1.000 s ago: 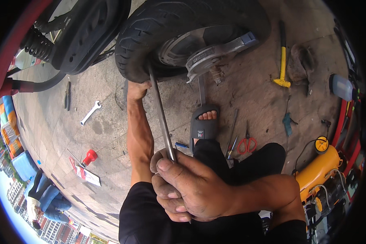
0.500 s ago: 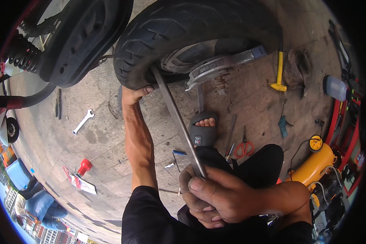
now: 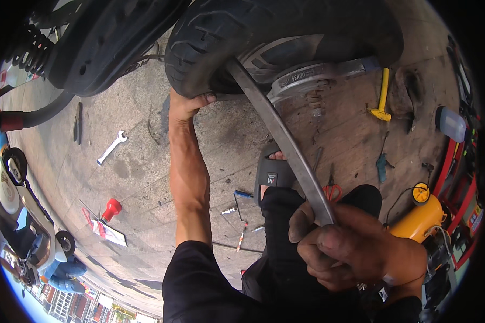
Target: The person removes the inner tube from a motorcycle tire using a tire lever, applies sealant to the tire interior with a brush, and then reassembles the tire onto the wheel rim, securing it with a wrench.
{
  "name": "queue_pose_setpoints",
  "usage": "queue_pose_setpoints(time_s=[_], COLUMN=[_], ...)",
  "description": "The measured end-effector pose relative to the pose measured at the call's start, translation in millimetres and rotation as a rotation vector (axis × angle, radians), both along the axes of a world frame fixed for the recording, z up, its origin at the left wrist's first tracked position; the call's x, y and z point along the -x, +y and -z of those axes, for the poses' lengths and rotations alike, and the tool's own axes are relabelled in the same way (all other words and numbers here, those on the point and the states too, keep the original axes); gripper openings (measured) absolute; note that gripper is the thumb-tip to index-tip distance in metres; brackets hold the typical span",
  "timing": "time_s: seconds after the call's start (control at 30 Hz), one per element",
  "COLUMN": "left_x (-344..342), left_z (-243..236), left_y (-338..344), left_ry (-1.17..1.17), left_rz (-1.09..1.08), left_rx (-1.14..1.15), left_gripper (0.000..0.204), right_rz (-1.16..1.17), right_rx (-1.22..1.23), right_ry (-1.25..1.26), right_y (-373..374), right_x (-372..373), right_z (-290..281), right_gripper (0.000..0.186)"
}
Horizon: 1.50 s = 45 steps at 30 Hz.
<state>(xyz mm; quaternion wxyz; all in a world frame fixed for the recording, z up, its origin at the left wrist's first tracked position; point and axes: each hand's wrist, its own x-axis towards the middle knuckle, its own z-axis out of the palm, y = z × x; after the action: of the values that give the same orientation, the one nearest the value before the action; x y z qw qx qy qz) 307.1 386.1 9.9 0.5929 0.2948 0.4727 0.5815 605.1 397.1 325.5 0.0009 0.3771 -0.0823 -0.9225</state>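
Note:
A black treaded tyre (image 3: pixel 199 51) on a metal wheel rim (image 3: pixel 285 51) fills the top middle of the view. My left hand (image 3: pixel 190 106) grips its lower left edge, thumb on the outside; the other fingers are mostly hidden. In my right hand (image 3: pixel 355 247) is the near end of a long flat steel tyre lever (image 3: pixel 280 134), my fingers wrapped around it. The lever's far end reaches in at the tyre's edge beside the rim. A curved metal arm (image 3: pixel 307 75) lies across the near side of the wheel.
Around me on the paving lie a spanner (image 3: pixel 112 148), pliers (image 3: pixel 78 124), a yellow hammer (image 3: pixel 381 102), red-handled scissors (image 3: pixel 333 192) and a red-headed tool (image 3: pixel 112 209). A yellow air tank (image 3: pixel 417 218) stands at the right. Black motorbike parts (image 3: pixel 108 43) overhang the upper left.
My right hand has moved right, swinging the lever's near end with it. The wheel sits farther right and higher in view. My left hand keeps its hold on the tyre.

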Motion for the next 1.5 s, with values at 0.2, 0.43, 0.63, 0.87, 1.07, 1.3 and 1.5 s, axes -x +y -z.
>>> queue_pose_setpoints(time_s=[0.2, 0.43, 0.63, 0.87, 1.07, 1.3, 1.5], left_x=[-11.0, 5.8, 7.2, 11.6, 11.5, 0.6, -1.6], left_z=[-14.6, -107.3, -157.8, -161.1, -151.5, -159.7, -161.5], left_y=[7.3, 23.0, 52.5, 58.7, 59.4, 53.8, 56.1], left_ry=[0.094, 0.375, 1.0, 0.927, 0.774, 0.758, 0.732], left_rz=[-0.009, 0.052, 0.321, 0.375, 0.345, 0.256, 0.235], left_rx=[-0.059, -0.184, -0.158, -0.244, -0.22, -0.15, -0.186], left_gripper=[0.075, 0.113, 0.099, 0.091, 0.084, 0.076, 0.07], right_rz=[-0.329, -0.415, -0.54, -1.007, -1.07, -1.277, -1.203], right_rx=[-0.407, -0.341, -0.512, -0.82, -2.063, -2.395, -2.357], right_ry=[-0.279, -0.192, -0.263, -0.329, -0.517, -0.399, -0.307], right_y=[45.1, 20.0, 28.4, 80.1, 126.5, 134.1, 110.5], right_x=[-27.8, -9.3, -14.4, -16.3, -33.8, -15.8, -31.1], right_z=[-22.5, -11.3, -25.0, -40.1, -22.5, -9.9, -6.7], right_gripper=[0.067, 0.057, 0.036, 0.035, 0.043, 0.033, 0.026])
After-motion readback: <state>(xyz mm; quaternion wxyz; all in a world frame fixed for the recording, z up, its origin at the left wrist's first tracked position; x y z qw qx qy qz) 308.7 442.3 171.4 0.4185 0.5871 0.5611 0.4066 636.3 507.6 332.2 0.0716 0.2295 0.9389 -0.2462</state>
